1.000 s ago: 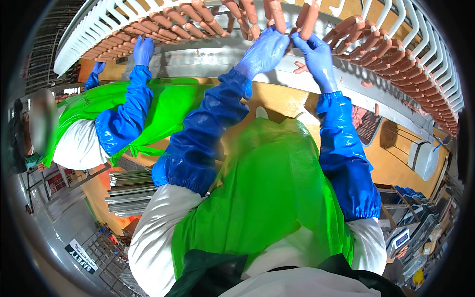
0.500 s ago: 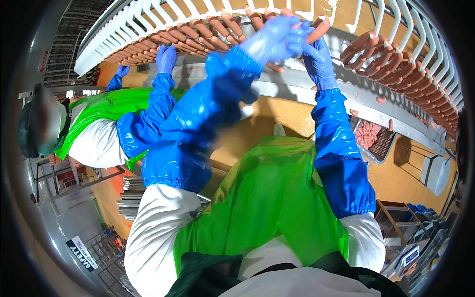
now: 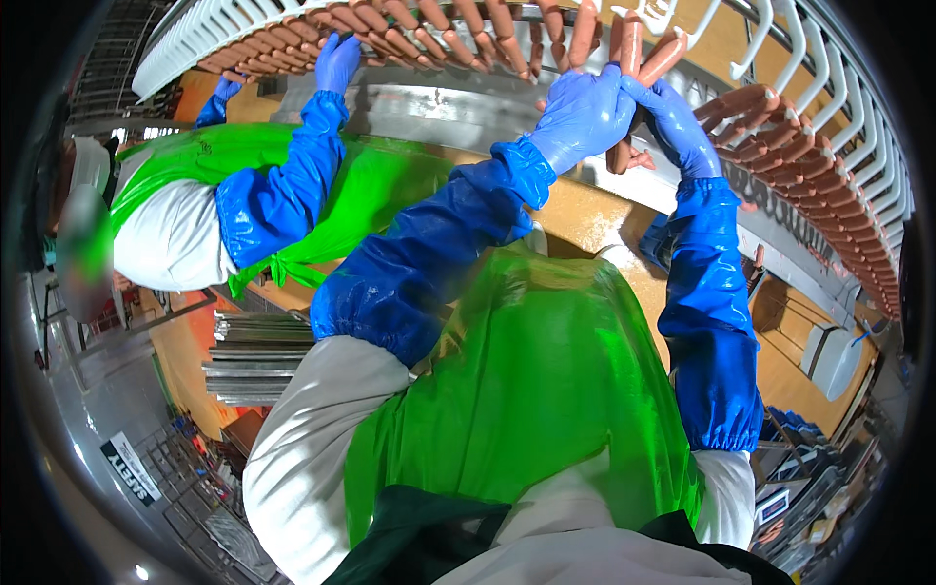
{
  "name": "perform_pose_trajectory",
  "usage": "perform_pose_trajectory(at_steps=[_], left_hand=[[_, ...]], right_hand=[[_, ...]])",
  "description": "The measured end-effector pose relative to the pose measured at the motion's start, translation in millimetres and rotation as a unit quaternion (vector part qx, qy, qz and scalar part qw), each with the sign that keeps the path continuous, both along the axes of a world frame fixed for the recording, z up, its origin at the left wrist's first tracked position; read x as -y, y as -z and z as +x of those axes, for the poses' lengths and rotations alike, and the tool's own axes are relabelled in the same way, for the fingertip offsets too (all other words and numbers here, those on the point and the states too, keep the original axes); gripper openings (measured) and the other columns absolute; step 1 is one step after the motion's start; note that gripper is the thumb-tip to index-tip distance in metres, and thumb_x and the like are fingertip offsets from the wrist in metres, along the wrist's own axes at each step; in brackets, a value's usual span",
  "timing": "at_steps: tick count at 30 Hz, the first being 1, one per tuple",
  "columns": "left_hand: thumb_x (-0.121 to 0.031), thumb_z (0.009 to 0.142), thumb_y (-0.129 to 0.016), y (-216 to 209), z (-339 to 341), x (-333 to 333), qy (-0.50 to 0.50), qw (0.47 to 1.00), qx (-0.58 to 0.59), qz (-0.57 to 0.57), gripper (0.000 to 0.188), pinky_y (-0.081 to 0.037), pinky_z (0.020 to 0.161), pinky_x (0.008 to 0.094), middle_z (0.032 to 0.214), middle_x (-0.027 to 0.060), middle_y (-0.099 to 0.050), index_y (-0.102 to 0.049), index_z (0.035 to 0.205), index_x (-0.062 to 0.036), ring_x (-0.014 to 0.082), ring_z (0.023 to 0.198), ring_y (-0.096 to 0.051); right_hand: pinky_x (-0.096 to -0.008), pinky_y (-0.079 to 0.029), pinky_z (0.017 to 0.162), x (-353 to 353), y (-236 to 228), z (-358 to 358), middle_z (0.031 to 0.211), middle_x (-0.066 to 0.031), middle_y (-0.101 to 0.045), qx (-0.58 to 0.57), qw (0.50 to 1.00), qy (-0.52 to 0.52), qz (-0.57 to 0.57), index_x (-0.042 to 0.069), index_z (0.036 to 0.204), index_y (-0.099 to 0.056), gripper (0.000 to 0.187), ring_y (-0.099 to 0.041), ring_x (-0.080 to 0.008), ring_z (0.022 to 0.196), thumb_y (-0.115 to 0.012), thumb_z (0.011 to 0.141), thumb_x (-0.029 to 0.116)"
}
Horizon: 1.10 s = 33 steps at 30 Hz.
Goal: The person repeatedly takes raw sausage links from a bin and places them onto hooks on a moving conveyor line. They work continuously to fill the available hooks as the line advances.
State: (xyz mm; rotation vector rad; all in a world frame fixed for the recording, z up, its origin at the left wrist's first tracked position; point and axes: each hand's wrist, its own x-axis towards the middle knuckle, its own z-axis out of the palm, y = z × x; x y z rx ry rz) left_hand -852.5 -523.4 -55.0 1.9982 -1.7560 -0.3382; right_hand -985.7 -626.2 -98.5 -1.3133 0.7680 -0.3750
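Observation:
My left hand [image 3: 585,115], in a blue glove, is closed around linked sausages [image 3: 632,47] below the white hooks. Right beside it, my gloved right hand [image 3: 680,129] grips the same bunch, fingers bent and touching the left. Some sausages rise above my fingers, and another piece [image 3: 618,156] hangs below, between my hands. A long row of sausage links [image 3: 429,41] hangs from white hooks [image 3: 234,31] on the left. More hanging sausages [image 3: 780,146] run down the right side, close to my right hand. My palms and the links inside them are hidden.
At the left, a co-worker in a green apron [image 3: 185,161] has a gloved hand [image 3: 337,63] at the hanging sausages. A metal rail [image 3: 429,112] runs beneath the row. Stacked metal bars [image 3: 258,356] lie at the lower left; a grey-white container [image 3: 831,361] stands at the right.
My left hand has come down from the hooks and now closes on sausages beside my right hand. My view has shifted, and the right hand appears further right and lower.

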Motion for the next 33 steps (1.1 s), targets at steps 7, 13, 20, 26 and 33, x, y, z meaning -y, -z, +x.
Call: perform_pose_trajectory(at_steps=[7,13,20,26,33], left_hand=[[-0.015,0.086,-0.053,120.3,117.0,-30.3,0.166,0.981,0.075,-0.062,0.017,-0.051,0.067,0.0462,0.081,0.0169,-0.063,-0.066,0.089,-0.0049,0.0352,0.075,-0.063],[-0.032,0.094,-0.048,44.2,98.3,-26.0,0.031,0.987,-0.063,-0.141,0.03,-0.048,0.081,0.0481,0.097,0.0201,-0.063,-0.059,0.096,-0.0036,0.039,0.094,-0.061],[-0.022,0.098,-0.044,-40.3,42.7,-1.4,0.166,0.98,-0.104,0.026,0.026,-0.052,0.072,0.0367,0.095,0.0192,-0.058,-0.055,0.112,-0.0028,0.0295,0.089,-0.063],[-0.024,0.099,-0.042,11.5,60.5,56.8,0.192,0.937,-0.258,0.134,0.027,-0.049,0.055,0.0314,0.09,0.0078,-0.059,-0.056,0.109,-0.0024,0.0179,0.073,-0.062],[-0.02,0.093,-0.054,-8.1,47.9,37.3,0.079,0.978,-0.174,0.083,0.023,-0.049,0.059,0.0288,0.083,0.0066,-0.065,-0.06,0.101,0.0012,0.0135,0.065,-0.061]], right_hand=[[-0.0294,-0.047,0.062,-17.5,-3.9,31.1,0.08,-0.0073,-0.066,-0.067,0.986,0.055,-0.144,-0.004,0.096,-0.068,0.044,-0.059,-0.0127,0.068,-0.07,0.083,0.038],[-0.026,-0.042,0.067,-29.5,-19.8,18.5,0.084,-0.0017,-0.064,0.018,0.986,0.162,-0.035,0.0,0.098,-0.069,0.036,-0.054,-0.0085,0.074,-0.069,0.084,0.033],[-0.0263,-0.044,0.075,-29.8,24.4,29.7,0.092,-0.0039,-0.063,0.24,0.95,0.201,0.002,0.001,0.105,-0.063,0.03,-0.056,-0.0106,0.084,-0.062,0.09,0.027],[-0.0317,-0.051,0.072,-28.5,46.5,60.1,0.091,-0.0087,-0.061,0.309,0.834,0.382,0.25,0.0,0.11,-0.052,0.044,-0.06,-0.0194,0.078,-0.039,0.099,0.041],[-0.0341,-0.054,0.076,-44.2,12.4,51.4,0.096,-0.0112,-0.062,0.371,0.842,0.362,0.148,-0.002,0.115,-0.054,0.028,-0.062,-0.0196,0.084,-0.051,0.097,0.018]])
